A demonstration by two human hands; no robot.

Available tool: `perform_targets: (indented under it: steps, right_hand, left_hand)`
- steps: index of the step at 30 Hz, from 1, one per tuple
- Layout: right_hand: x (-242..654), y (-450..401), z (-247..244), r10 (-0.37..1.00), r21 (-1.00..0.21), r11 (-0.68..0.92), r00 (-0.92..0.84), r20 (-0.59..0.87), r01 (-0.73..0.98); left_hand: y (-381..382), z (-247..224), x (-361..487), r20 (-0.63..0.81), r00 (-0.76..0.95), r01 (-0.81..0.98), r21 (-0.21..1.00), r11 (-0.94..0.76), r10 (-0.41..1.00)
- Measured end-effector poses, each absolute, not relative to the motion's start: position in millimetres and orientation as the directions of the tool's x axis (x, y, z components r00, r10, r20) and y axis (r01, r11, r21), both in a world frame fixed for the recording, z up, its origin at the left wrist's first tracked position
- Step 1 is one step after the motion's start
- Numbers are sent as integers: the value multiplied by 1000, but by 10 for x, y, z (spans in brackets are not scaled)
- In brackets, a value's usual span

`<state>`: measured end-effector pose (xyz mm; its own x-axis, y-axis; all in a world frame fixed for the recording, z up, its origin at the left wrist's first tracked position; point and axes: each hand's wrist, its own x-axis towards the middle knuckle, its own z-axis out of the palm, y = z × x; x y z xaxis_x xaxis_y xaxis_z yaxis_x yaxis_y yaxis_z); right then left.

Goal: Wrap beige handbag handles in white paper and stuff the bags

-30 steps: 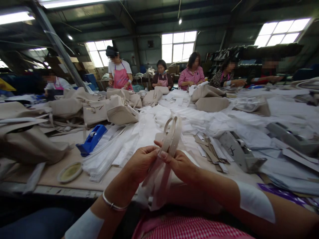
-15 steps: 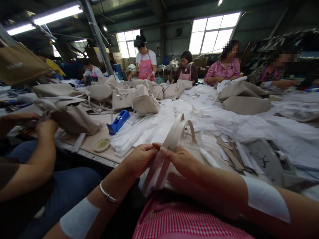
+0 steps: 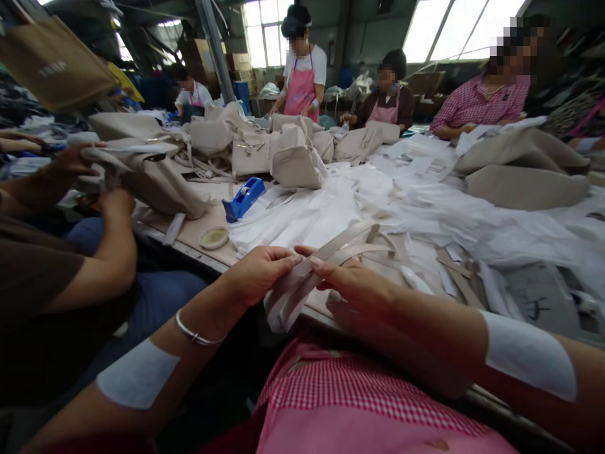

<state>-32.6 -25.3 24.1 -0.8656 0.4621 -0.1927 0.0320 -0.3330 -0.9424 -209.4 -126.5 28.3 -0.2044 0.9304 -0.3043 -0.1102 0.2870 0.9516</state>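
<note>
Pale beige bag straps (image 3: 287, 302) loop up between my two hands over the near table edge. My left hand (image 3: 262, 270) pinches them from the left, thumb and fingers pressed together. From the other side, my right hand (image 3: 352, 280) is closed round the same straps, its thumb on top. The looped ends rise to the right beyond my fingers, and the lower ends hang in front of my apron (image 3: 359, 384). Whitish, thin material seems to cover part of the straps, but I cannot make it out well.
A blue tape dispenser (image 3: 244, 198) and a round tape roll (image 3: 213, 238) lie left on the table. White sheets (image 3: 340, 195) spread across the middle, with beige bags (image 3: 295, 157) behind. A grey box (image 3: 543, 296) sits right. A co-worker's hands (image 3: 116, 202) handle a bag at left.
The straps have tipped over from nearly upright to slanting right, still in both my hands. My view has turned downward, and the co-worker at left has raised one hand.
</note>
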Motion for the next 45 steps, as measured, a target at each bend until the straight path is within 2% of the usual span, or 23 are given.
perform_targets:
  steps: [2, 5, 8, 12, 14, 17, 19, 21, 22, 23, 24, 25, 26, 27, 28, 29, 31, 35, 40, 42, 45]
  right_hand:
    - [-333, -147, 239, 480, -884, -467, -828, -289, 37]
    - [-418, 141, 260, 595, -801, -593, -717, -363, -86]
    - [-486, 203, 247, 663, -816, -564, -659, -354, -129]
    - [-410, -27, 168, 641, -890, -453, -711, -289, -47]
    - [-317, -44, 148, 623, -890, -454, -729, -283, -42]
    - [-140, 181, 197, 583, -814, -580, -712, -392, -28]
    - [-7, 427, 249, 612, -800, -599, -633, -475, 21]
    - [137, 659, 281, 744, -889, -436, -500, -444, 142]
    - [212, 754, 286, 838, -935, -264, -424, -343, 235]
    - [286, 831, 284, 916, -940, -44, -362, -173, 338]
    - [357, 892, 276, 941, -882, 197, -334, 48, 428]
    - [421, 941, 264, 895, -761, 425, -356, 270, 490]
    - [474, 980, 247, 793, -607, 608, -422, 439, 512]
    - [513, 1015, 227, 673, -459, 739, -513, 532, 493]
    - [536, 1051, 202, 566, -340, 823, -605, 561, 454]
    - [542, 1092, 174, 487, -256, 872, -681, 546, 418]
    - [512, 1191, 113, 436, -171, 897, -749, 499, 408]
    - [396, 1382, 21, 431, -115, 890, -733, 527, 441]
    - [359, 1313, -51, 274, -5, 945, -787, 552, 326]
    - [384, 1302, -94, 260, -14, 953, -791, 554, 303]
    - [440, 1457, -170, 388, -121, 914, -746, 542, 387]
  left_hand:
    - [-1299, 255, -2123, -317, -220, -97, 948, 302, 923]
    - [-1276, 210, -2108, -319, -253, -83, 948, 308, 913]
    - [-1142, 169, -2048, -300, -261, -44, 953, 299, 918]
    - [-855, 140, -1943, -276, -220, -67, 961, 267, 936]
    - [-710, 147, -1879, -271, -180, -82, 962, 261, 945]
    - [-519, 184, -1773, -257, -123, -35, 966, 255, 958]
    - [-397, 223, -1712, -238, -114, 11, 970, 241, 964]
    - [-272, 269, -1666, -231, -111, 31, 971, 236, 967]
    - [-210, 293, -1648, -234, -108, 30, 971, 238, 966]
    - [-149, 316, -1633, -239, -103, 28, 970, 243, 966]
    - [-92, 338, -1618, -245, -96, 29, 968, 248, 965]
    - [-40, 356, -1602, -250, -89, 31, 967, 253, 964]
    - [6, 371, -1585, -254, -83, 33, 966, 258, 964]
    - [46, 381, -1566, -257, -76, 35, 965, 260, 963]
    - [79, 386, -1545, -259, -68, 36, 964, 262, 963]
    - [105, 385, -1524, -262, -59, 35, 964, 264, 963]
    - [144, 369, -1489, -267, -47, 36, 962, 269, 962]
    - [227, 304, -1466, -282, -46, 50, 958, 284, 958]
    - [449, 226, -1437, -302, -16, 43, 952, 302, 953]
    - [553, 197, -1406, -313, 3, 35, 949, 313, 950]
    - [689, 150, -1360, -355, 30, 46, 934, 353, 935]
